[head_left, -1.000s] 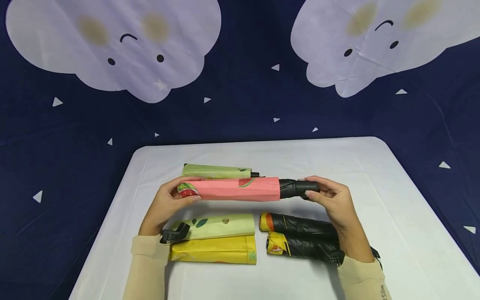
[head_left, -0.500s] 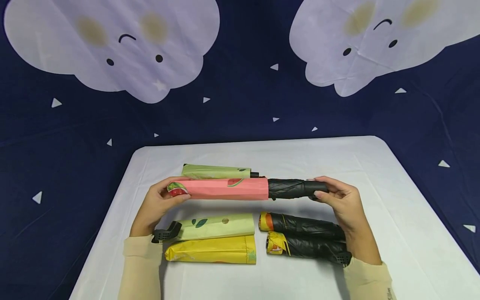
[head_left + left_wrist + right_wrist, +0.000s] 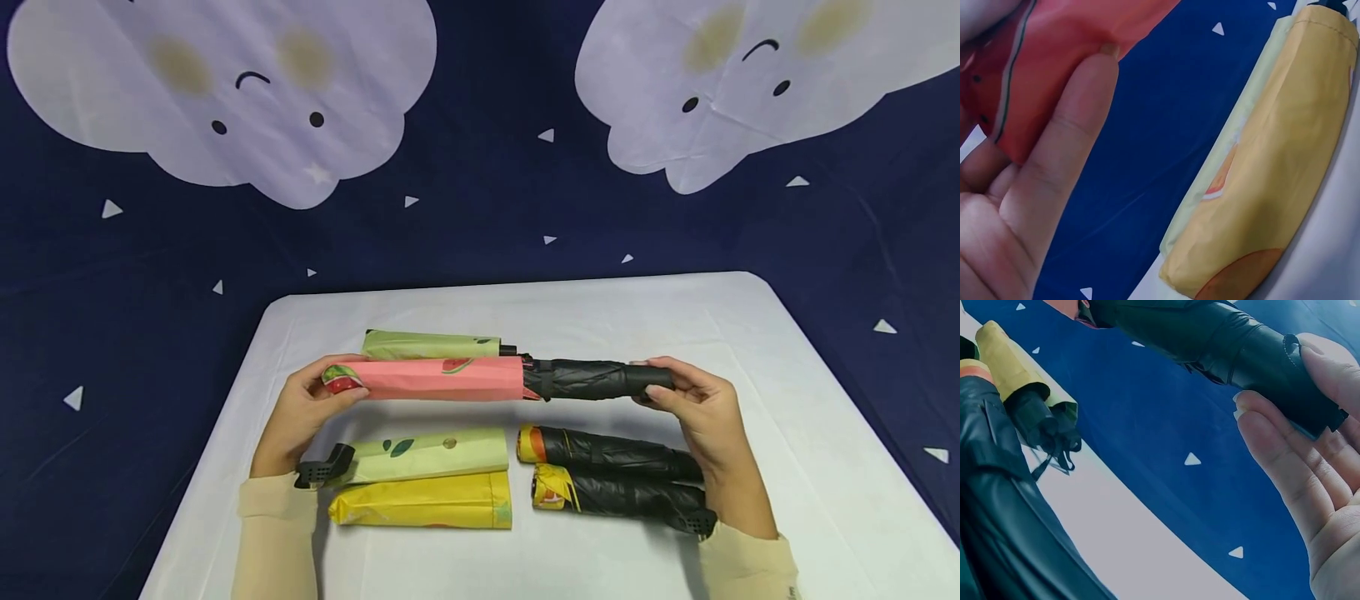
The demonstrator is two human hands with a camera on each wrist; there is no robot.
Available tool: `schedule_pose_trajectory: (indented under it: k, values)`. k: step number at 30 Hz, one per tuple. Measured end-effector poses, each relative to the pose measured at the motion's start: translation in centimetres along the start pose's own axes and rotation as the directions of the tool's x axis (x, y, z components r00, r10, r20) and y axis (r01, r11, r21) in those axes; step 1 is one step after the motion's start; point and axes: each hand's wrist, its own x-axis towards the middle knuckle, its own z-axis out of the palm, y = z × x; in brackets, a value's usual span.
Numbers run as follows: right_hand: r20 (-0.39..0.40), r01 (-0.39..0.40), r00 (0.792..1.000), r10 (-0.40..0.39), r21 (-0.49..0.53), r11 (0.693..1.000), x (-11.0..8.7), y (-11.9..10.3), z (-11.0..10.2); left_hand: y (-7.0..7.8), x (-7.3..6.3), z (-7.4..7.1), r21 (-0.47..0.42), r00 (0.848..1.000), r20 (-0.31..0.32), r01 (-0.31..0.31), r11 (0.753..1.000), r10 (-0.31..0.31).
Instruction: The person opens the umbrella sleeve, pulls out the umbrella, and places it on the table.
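Observation:
My left hand pinches the left end of a pink watermelon-print umbrella sleeve, thumb in front. Out of the sleeve's right end reaches a folded black umbrella, its far part hidden inside. My right hand holds the umbrella's black handle between thumb and fingers. Both pieces are held level, raised over the table. In the left wrist view, the thumb lies along the red fabric.
Below lie a pale green sleeve and a yellow sleeve, both with items inside. Right of them are two folded black umbrellas with coloured ends. Another green sleeved umbrella lies behind on the white table.
The left hand has moved left with the pink sleeve and the right hand right with the handle. More of the black umbrella now shows outside the sleeve.

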Motion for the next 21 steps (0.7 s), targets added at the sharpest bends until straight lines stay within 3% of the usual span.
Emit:
schedule_pose_trajectory:
  k: [5,21]
  values:
    - [0.0,0.028,1.0,-0.028,0.066,0.997,-0.6,-0.3,-0.9,-0.1,-0.1,-0.4,-0.016,1.0,0.005,-0.007,1.0,0.007]
    - [-0.021,0.035,0.999,-0.033,0.091,0.995,-2.1,-0.6,-3.4,-0.8,-0.4,-1.4,-0.007,1.0,0.007,-0.006,1.0,0.006]
